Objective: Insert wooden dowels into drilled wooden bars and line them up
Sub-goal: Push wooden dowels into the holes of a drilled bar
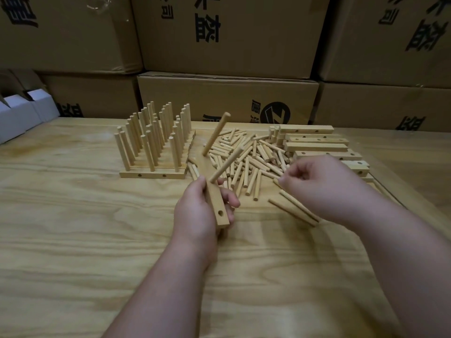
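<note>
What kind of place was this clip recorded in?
Probably a small workshop or packing room in a warehouse. Printed cardboard boxes are stacked along the back, and the wooden table holds a pile of loose dowels, drilled bars and finished bars with dowels standing in rows.

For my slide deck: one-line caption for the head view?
Left hand holds a two-dowel bar; right hand reaches the loose dowel pile.

Pale plywood tabletop (97, 240) with bold swirling grain fills the lower 2 thirds of the frame. Behind it, across the whole upper frame, a wall of stacked brown cardboard cartons (227, 32) with black printed characters; one carries a round black logo (275, 115). Far left: small white open boxes (24, 113). Light dim, warm, even.
</note>
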Action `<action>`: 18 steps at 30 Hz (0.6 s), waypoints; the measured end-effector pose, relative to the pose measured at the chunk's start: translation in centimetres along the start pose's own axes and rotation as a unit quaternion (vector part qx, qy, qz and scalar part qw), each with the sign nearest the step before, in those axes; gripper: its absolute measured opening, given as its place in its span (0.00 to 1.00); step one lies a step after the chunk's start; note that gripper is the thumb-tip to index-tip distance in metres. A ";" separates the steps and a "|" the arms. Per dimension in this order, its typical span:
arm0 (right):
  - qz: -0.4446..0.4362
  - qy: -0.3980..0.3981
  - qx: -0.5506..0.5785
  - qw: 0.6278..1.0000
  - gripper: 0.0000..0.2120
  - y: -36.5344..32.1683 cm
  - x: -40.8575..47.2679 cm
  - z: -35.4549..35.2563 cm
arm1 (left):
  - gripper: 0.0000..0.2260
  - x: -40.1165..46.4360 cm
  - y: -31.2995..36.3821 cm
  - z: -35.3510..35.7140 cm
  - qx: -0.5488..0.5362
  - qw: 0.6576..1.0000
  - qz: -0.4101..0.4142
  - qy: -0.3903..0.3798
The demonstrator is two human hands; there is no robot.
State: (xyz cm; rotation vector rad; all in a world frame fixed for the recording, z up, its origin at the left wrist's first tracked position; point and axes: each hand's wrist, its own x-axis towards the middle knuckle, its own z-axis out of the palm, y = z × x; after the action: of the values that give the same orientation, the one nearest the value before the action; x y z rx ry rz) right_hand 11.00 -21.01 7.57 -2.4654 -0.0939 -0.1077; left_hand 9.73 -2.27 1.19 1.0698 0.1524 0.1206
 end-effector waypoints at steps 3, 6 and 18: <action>0.047 -0.047 -0.121 0.990 0.09 1.0 0.3 -0.1 | 0.17 -0.1 0.3 0.0 -0.022 1.000 -0.002 -0.002; 0.076 -0.070 -0.172 0.980 0.07 1.4 0.5 0.3 | 0.17 -0.3 0.4 0.0 -0.028 1.000 -0.001 -0.006; 0.010 -0.069 -0.140 0.988 0.04 0.5 0.2 0.9 | 0.20 -0.4 0.1 0.5 0.030 0.999 -0.001 0.012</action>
State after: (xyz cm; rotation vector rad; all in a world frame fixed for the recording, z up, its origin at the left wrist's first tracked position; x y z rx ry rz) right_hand 11.34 -20.81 6.57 -2.7533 -0.1217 0.0621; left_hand 9.47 -2.71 1.58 1.1274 0.1790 0.1279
